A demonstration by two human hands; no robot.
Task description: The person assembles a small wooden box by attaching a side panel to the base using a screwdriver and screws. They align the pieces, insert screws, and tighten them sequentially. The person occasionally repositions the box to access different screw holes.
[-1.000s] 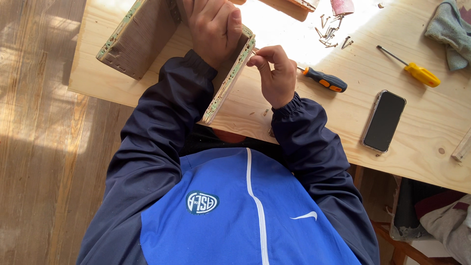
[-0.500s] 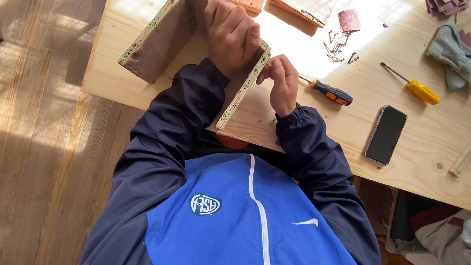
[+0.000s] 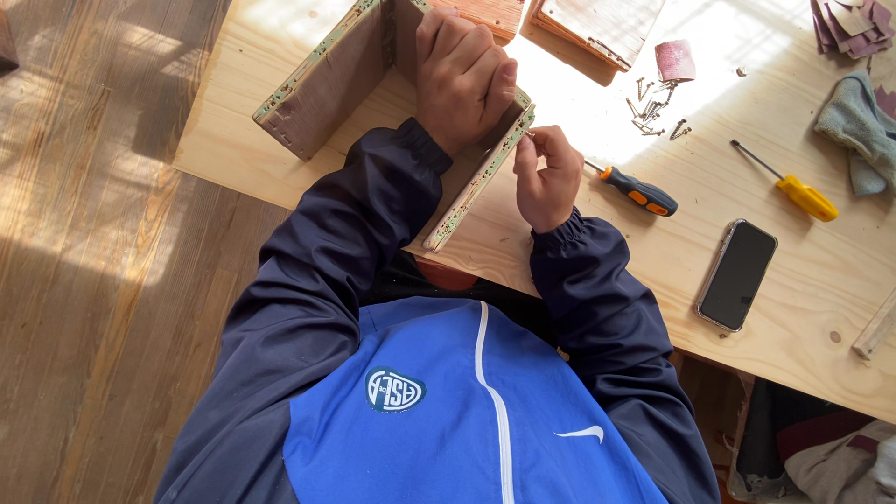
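Wood frame is looking stiff and fairly heavy; left hand is gripping its top corner, while right hand just beside is pinching a small screw.

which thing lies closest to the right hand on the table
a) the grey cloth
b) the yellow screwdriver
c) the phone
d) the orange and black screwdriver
d: the orange and black screwdriver lies right beside the right hand, while the phone, the yellow screwdriver and the grey cloth lie farther off along the table.
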